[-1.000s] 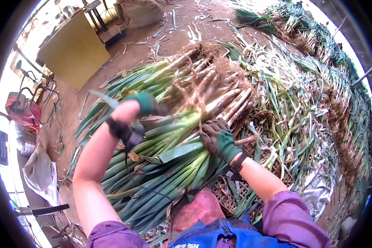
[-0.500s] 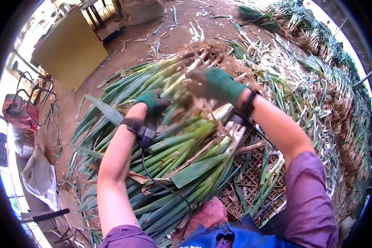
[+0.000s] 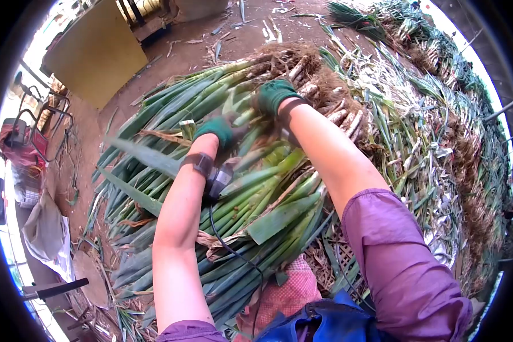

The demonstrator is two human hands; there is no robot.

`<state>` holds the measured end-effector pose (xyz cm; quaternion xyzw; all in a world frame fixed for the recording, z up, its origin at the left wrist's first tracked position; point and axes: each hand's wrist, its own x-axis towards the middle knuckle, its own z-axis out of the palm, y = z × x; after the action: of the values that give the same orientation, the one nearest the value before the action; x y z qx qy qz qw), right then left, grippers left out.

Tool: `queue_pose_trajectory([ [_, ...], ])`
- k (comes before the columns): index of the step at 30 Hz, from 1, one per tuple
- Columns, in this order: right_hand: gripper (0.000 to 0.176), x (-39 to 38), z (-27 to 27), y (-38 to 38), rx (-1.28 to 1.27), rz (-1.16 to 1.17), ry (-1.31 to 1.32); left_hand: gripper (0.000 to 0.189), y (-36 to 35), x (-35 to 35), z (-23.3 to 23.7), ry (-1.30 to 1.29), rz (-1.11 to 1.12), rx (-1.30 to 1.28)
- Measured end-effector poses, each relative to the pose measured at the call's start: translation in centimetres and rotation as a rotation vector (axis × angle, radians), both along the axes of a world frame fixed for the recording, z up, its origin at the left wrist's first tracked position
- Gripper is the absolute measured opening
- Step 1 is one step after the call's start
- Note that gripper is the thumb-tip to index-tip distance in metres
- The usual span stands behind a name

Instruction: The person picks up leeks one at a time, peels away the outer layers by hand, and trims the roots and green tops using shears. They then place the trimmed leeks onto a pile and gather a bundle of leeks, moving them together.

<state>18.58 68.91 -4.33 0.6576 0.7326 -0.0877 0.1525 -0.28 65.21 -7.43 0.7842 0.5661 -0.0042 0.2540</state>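
Press the leek bundle point(image 3: 279, 214) together just behind the rooted ends, squaring the shanks evenly. Note left grip point(image 3: 216, 132) clamped on mid-bundle stalks, right grip point(image 3: 275, 94) sunk among stalks nearer the roots, closure impossible to tell. Bundle across the woven lattice point(image 3: 339, 259), roots toward its far edge.

The bundle of green onions point(image 3: 256, 194) lies slantwise, its near end over the woven lattice point(image 3: 336, 256). Long dark-green leaves fan toward the lower left, and pale stalks with brown, soil-caked roots point to the upper right. Dry husk strips cling among them.
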Motion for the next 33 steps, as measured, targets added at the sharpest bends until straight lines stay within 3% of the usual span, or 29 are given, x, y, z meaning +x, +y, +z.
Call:
queue_pose_trajectory([
  [2,0.047,0.7,0.8,-1.9,-0.012,0.006,-0.041,0.076,-1.5,0.7,1.1,0.041,-0.035,-0.026],
  [7,0.049,1.9,2.9,-7.0,-0.027,0.035,-0.026,0.059,-7.5,2.5,3.1,0.071,-0.044,0.193],
  [10,0.05,2.3,2.0,-9.2,0.093,0.024,-0.06,0.063,-9.4,2.8,1.6,0.066,-0.014,0.254],
  [11,0.051,2.7,1.9,-9.5,0.097,0.026,-0.023,0.066,-9.4,2.8,1.8,0.095,-0.022,0.165],
  [14,0.052,3.1,3.3,-11.3,0.131,0.042,0.038,0.067,-10.4,2.8,3.1,0.224,-0.055,0.303],
  [15,0.051,3.0,3.1,-11.0,0.125,0.021,0.047,0.07,-10.6,2.8,2.9,0.253,-0.104,0.575],
  [18,0.052,2.8,2.6,-9.0,0.072,-0.023,0.022,0.079,-9.1,2.8,2.7,0.088,-0.131,0.404],
  [19,0.05,2.9,2.7,-7.9,0.009,-0.04,0.05,0.084,-8.8,2.9,3.0,0.096,-0.036,0.278],
  [22,0.06,2.7,2.8,-6.0,0.012,0.016,0.085,0.089,-7.6,2.3,2.8,0.025,-0.01,0.255],
  [23,0.058,3.0,2.1,-5.3,-0.033,-0.013,0.209,0.093,-7.1,1.6,2.5,0.046,-0.052,0.294],
  [24,0.058,3.2,1.5,-4.3,-0.041,-0.013,0.165,0.091,-3.6,0.6,2.3,0.074,-0.229,0.088],
  [26,0.058,2.7,0.1,-2.3,-0.068,-0.004,0.091,0.082,-2.8,-1.2,4.8,-0.126,-0.062,0.251],
  [27,0.058,2.3,1.5,-2.8,-0.136,-0.01,0.101,0.077,-1.7,-2.4,4.4,-0.037,-0.044,0.326],
  [28,0.057,2.6,1.4,-2.4,-0.139,-0.073,0.255,0.082,0.8,-3.8,3.4,-0.18,-0.087,0.059],
  [30,0.056,2.2,-1.0,-0.3,-0.192,-0.097,0.209,0.087,1.1,-4.4,0.9,-0.09,0.0,-0.107],
  [31,0.055,2.3,-1.3,0.1,-0.182,-0.094,0.178,0.092,1.2,-3.9,0.4,0.006,-0.02,-0.068],
  [33,0.054,1.9,-1.3,0.3,-0.168,-0.083,0.117,0.083,0.6,-3.4,-0.5,0.102,0.024,0.088],
])
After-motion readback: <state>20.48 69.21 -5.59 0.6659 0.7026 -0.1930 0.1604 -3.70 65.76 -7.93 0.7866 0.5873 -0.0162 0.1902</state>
